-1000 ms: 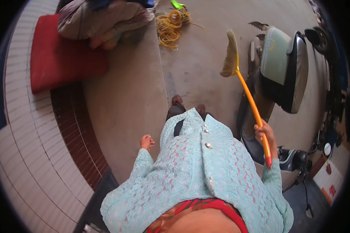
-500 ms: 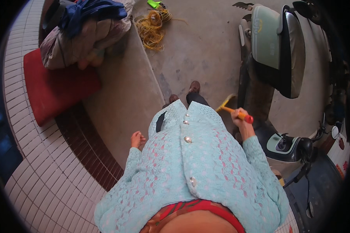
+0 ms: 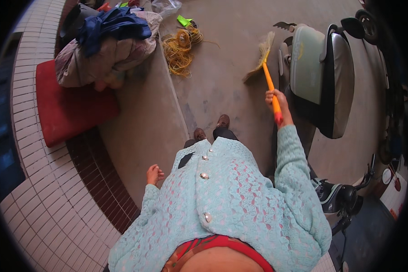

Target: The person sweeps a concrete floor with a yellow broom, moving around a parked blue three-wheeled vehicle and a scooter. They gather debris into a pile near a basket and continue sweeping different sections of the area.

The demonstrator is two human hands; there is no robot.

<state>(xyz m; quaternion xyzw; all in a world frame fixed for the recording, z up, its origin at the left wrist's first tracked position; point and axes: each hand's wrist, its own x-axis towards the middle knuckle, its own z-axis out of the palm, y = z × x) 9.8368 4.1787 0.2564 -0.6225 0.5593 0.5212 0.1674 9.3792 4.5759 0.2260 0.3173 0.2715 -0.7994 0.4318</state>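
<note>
My right hand (image 3: 276, 102) is wrapped round the orange handle of a small hand broom (image 3: 269, 79). The handle ends in a red tip near my wrist. Its pale, straw-coloured bristles fan out at the far end, above the concrete floor and close to a parked scooter. Beside my hip, my left hand (image 3: 154, 174) hangs with its fingers curled in and nothing seen in them.
The pale green and black scooter (image 3: 306, 59) stands along my right. A tangle of yellow twine (image 3: 179, 50) lies ahead on the floor (image 3: 226, 68). At left, a bundle of cloth (image 3: 111, 56) rests on a red board (image 3: 72, 104), beside the white-tiled ledge (image 3: 41, 181).
My right arm has stretched forward, swinging the broom from beside my hip to farther ahead, so its bristles now show. My left hand remains low and curled.
</note>
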